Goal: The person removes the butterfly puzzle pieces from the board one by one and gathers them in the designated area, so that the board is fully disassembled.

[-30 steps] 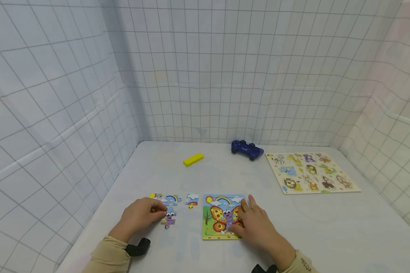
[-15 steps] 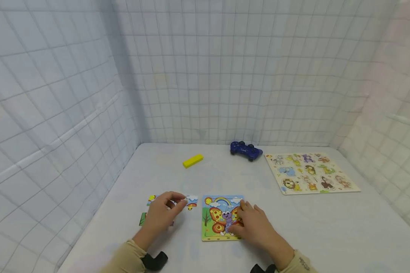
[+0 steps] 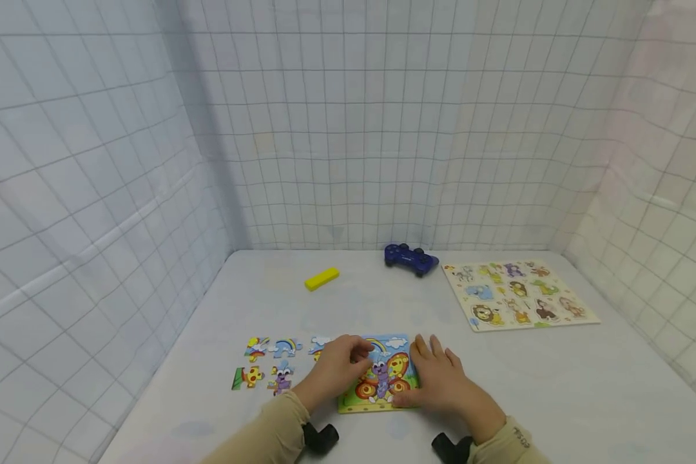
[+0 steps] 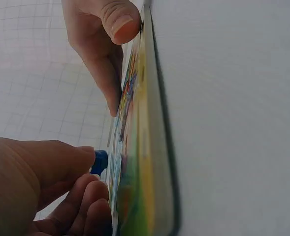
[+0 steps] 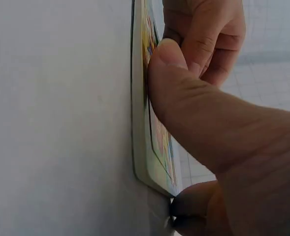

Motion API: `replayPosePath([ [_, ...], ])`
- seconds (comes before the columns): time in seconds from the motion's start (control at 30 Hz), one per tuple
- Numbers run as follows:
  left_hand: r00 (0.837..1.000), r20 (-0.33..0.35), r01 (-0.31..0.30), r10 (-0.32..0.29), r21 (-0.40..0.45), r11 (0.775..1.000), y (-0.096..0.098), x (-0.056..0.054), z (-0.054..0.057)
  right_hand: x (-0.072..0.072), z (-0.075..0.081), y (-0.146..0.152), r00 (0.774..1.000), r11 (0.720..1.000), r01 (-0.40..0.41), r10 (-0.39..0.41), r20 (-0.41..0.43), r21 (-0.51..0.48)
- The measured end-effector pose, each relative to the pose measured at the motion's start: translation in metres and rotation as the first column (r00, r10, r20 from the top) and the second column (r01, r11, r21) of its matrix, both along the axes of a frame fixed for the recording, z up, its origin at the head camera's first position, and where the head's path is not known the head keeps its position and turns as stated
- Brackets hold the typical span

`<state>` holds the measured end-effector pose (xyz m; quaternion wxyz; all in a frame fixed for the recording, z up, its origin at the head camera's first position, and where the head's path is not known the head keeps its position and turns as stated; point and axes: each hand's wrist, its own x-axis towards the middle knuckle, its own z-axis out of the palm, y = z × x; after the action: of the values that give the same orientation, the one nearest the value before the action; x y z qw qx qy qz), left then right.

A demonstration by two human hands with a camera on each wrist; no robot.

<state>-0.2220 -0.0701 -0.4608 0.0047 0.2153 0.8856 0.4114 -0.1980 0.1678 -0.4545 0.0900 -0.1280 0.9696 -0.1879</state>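
Observation:
A square butterfly puzzle board [image 3: 359,408] lies in front of me, its picture partly covered by both hands. Over its left side hovers my left hand [image 3: 332,368], thumb and fingers curved near each other; I see no piece between them. My right hand [image 3: 446,390] rests at the board's right side, its thumb touching the face and its other fingers along the edge. Left of the board lie loose jigsaw pieces: a sun piece [image 3: 257,348], a rainbow piece [image 3: 285,348], a tree piece [image 3: 247,377], a butterfly-head piece [image 3: 281,377] and a half-hidden cloud piece [image 3: 318,345].
Farther back are a yellow block [image 3: 321,279] and a dark blue game controller [image 3: 410,259]. At the right lies a flat animal puzzle board [image 3: 464,303]. Grid-patterned white cloth [image 3: 348,129] encloses the white table [image 3: 267,309] at the back and sides.
My left hand has left the butterfly-head piece and moved right across the loose pieces to the board, uncovering the tree piece. The right hand stays at the board's right side.

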Motion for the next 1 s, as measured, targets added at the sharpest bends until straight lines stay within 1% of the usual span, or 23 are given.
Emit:
replayPosePath([
  [0.07, 1.0, 0.026, 0.003, -0.003, -0.011, 1.0, 0.003, -0.002, -0.002, -0.002, 0.001, 0.006, 0.999, 1.0, -0.029, 0.029, 0.028, -0.003],
  [0.17, 1.0, 0.025, 0.019, -0.018, -0.035, 0.999, 0.006, -0.005, -0.003, -0.006, 0.004, 0.013, 0.997, 0.997, -0.066, 0.067, 0.047, -0.03],
  [0.3, 0.998, -0.026, 0.053, -0.055, -0.093, 0.994, 0.009, -0.005, -0.004, -0.01, 0.006, 0.017, 0.991, 0.992, -0.103, 0.108, 0.079, -0.071],
  [0.4, 0.996, -0.068, 0.053, -0.062, -0.127, 0.991, 0.011, -0.004, -0.005, -0.011, 0.008, 0.018, 0.987, 0.988, -0.118, 0.129, 0.101, -0.102],
  [0.47, 0.994, -0.085, 0.05, -0.062, -0.133, 0.99, 0.013, -0.003, -0.005, -0.011, 0.009, 0.018, 0.984, 0.986, -0.122, 0.136, 0.112, -0.117],
  [0.6, 0.994, -0.094, 0.04, -0.053, -0.132, 0.99, 0.016, -0.003, -0.006, -0.01, 0.011, 0.019, 0.982, 0.984, -0.122, 0.138, 0.126, -0.128],
  [0.77, 0.994, -0.104, 0.023, -0.038, -0.142, 0.99, 0.019, -0.002, -0.005, -0.009, 0.009, 0.019, 0.981, 0.983, -0.125, 0.143, 0.131, -0.138],
  [1.0, 0.994, -0.108, 0.009, -0.027, -0.168, 0.986, 0.021, 0.001, -0.009, -0.008, 0.006, 0.019, 0.98, 0.982, -0.127, 0.146, 0.135, -0.143],
])
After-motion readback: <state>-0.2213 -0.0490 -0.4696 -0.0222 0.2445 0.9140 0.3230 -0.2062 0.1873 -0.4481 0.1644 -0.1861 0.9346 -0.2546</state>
